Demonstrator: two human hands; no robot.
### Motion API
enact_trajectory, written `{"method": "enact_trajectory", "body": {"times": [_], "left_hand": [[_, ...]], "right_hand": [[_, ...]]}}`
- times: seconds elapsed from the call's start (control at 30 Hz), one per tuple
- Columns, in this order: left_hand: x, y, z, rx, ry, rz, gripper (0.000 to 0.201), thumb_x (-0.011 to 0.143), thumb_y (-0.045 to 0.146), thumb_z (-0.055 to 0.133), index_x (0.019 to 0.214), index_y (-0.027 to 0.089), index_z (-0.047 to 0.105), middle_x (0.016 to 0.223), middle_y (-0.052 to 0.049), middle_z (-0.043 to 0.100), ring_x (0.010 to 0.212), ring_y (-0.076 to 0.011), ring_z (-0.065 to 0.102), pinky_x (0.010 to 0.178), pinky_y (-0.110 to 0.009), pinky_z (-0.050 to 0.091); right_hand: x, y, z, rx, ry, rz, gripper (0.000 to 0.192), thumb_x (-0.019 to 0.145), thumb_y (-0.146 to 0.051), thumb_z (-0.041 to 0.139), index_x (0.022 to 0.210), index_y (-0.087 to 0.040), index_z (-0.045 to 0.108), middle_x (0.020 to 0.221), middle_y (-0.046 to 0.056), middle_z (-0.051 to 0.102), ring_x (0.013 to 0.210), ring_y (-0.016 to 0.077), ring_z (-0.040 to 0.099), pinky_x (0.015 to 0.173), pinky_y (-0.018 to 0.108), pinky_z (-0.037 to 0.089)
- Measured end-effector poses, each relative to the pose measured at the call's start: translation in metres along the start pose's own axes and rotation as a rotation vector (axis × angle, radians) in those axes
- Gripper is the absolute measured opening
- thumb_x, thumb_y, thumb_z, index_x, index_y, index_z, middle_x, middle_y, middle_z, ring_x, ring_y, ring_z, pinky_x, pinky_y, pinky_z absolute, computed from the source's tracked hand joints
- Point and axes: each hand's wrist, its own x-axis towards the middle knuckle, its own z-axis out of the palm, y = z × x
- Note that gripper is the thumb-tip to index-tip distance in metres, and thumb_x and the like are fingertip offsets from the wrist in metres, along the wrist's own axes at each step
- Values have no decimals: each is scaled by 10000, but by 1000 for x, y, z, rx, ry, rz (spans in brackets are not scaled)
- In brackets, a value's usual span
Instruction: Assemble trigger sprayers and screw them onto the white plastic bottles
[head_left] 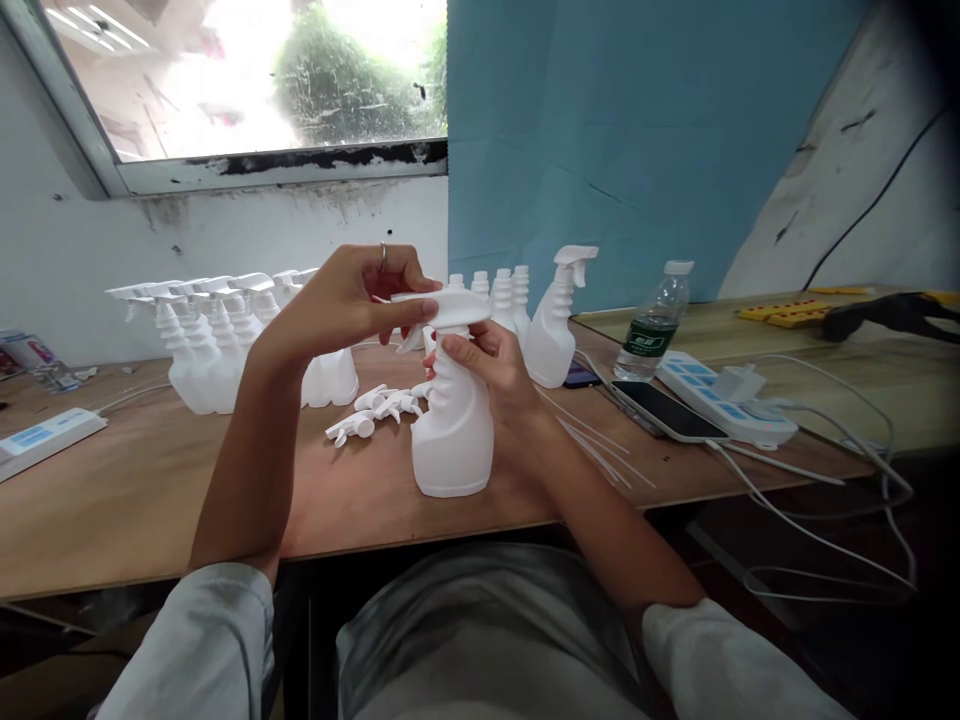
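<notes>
A white spray bottle [454,450] stands upright near the table's front edge, with a white trigger sprayer head [465,305] on its neck. My left hand [367,300], a ring on one finger, grips the sprayer head from the left, thumb along its side. Around the bottle's neck, just below the head, my right hand [495,360] is closed. Several loose white trigger heads [382,402] lie on the table left of the bottle. Behind my right hand is another spray bottle [553,330] with its head fitted, beside several bottles without heads [511,295].
Several headed spray bottles [214,350] stand in a group at the left. Thin white tubes [600,450] lie at the right, near a phone [667,410], a water bottle [652,325] and a power strip [724,400] with loose cables. Another power strip [49,440] lies far left.
</notes>
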Motion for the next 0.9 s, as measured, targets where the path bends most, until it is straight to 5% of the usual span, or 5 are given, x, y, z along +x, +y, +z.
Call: {"method": "enact_trajectory", "body": {"times": [0.37, 0.57, 0.7, 0.9], "left_hand": [[-2, 1, 6, 28, 43, -18, 218, 820, 363, 680, 888, 157, 659, 788, -61, 674, 596, -117, 600, 485, -220, 492], [-47, 3, 15, 207, 248, -85, 411, 854, 388, 635, 1231, 231, 589, 1123, -68, 639, 853, -148, 632, 620, -213, 533], [-90, -8, 40, 187, 305, -242, 326, 879, 384, 602, 1171, 240, 588, 1065, -38, 644, 827, -134, 622, 628, -207, 524], [-113, -32, 98, 14, 90, -357, 337, 921, 421, 513, 1192, 223, 543, 992, -44, 640, 761, -139, 607, 593, -228, 504]], "right_hand": [[7, -9, 7, -72, 27, 29, 393, 689, -370, 782, 956, -156, 588, 722, 7, 603, 581, 130, 587, 516, 258, 522], [10, -21, 10, -224, -97, 18, 283, 702, -364, 755, 847, -162, 620, 677, -4, 563, 598, 122, 550, 550, 250, 487], [13, -16, 13, -492, 29, -33, 221, 677, -311, 735, 728, -162, 581, 668, 1, 568, 598, 127, 542, 536, 245, 448], [13, -15, 13, -618, 78, -48, 176, 654, -243, 672, 703, -170, 519, 639, -21, 528, 605, 119, 507, 523, 229, 408]]}}
